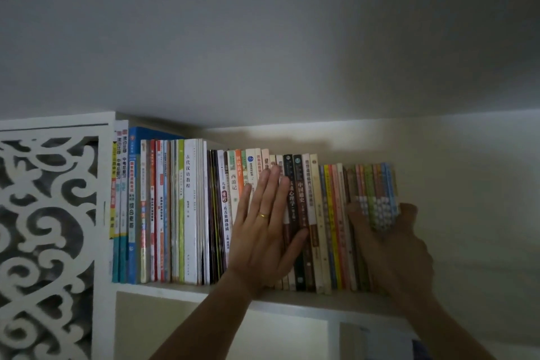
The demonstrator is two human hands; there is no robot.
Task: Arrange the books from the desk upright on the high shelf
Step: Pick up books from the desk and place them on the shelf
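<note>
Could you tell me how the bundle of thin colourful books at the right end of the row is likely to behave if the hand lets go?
The thin books look slim and soft-covered, so probably floppy singly. They end the row with open shelf beyond, so they may tip rightwards once the right hand releases them. Together they probably push stiffly.

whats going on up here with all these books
A person is lining up books on a high white shelf. The left hand lies flat, fingers straight, against the spines in the middle of the row. The right hand grips a bundle of thin colourful books at the row's right end, standing them upright on the shelf. The other books already stand upright.
</note>
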